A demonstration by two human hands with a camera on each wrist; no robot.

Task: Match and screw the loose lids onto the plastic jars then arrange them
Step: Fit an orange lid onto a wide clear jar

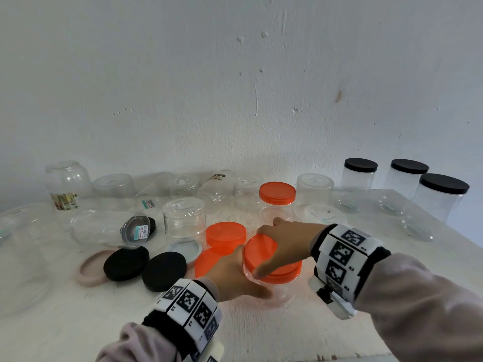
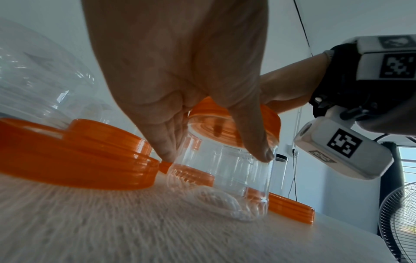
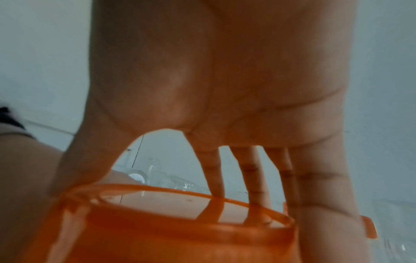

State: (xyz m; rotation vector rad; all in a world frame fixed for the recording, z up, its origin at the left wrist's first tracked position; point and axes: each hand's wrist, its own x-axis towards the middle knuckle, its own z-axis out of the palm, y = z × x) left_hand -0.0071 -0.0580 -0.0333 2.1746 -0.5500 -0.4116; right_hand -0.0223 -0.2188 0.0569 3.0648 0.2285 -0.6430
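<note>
Left hand (image 1: 235,275) grips the clear jar (image 2: 225,174) from its left side; right hand (image 1: 285,244) spans the orange lid (image 1: 269,257) on top, thumb and fingers curled over the rim. Loose orange lids (image 1: 226,235) crowd just beyond the left hand; bare tabletop (image 1: 261,330) lies nearer the wrists.

Scuffed white wall (image 1: 235,87), pale textured table (image 1: 261,330), standing fan (image 2: 398,222), bright window (image 2: 407,160)

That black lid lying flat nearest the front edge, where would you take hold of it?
Grip the black lid by its rim, coming straight down from above. It lies flat as a low disc, so only opposite edges offer purchase; its front and right sides look free of neighbours.
</note>
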